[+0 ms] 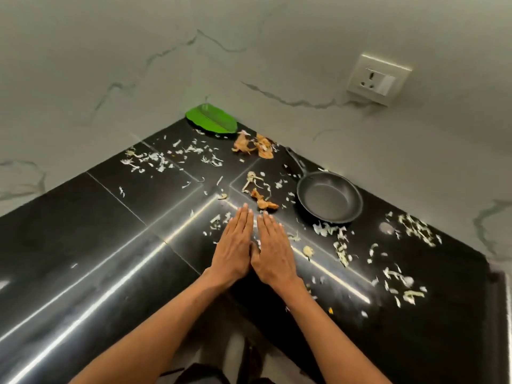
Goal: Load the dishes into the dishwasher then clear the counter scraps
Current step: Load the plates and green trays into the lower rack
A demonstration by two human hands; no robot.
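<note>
head view, corner of a black polished counter (83,245) meeting two pale marbled walls (249,51). both hands lie flat, palms down, side by side near the counter's inner corner: the left hand (235,250) and the right hand (273,253) have straight fingers held together, thumbs meeting between them, and neither holds anything. a small black frying pan (329,200) sits empty to the right of the fingertips, near the right wall, its handle (296,162) pointing back toward the corner. a green leaf-shaped plate (212,122) lies in the far corner against the wall. pale shredded scraps (155,159) are scattered over much of the counter — a dense patch at back left, another spread at right (415,231) beyond the pan, smaller bits around the hands. brownish peel scraps (253,146) sit just beside the green plate, and a second brownish piece (263,202) lies just ahead of the right fingertips, between hands and pan. a white wall socket (378,79) is mounted on the right wall above the pan. the dishwasher is out of view — only the pan and plate show as dishes, both on the counter.
</note>
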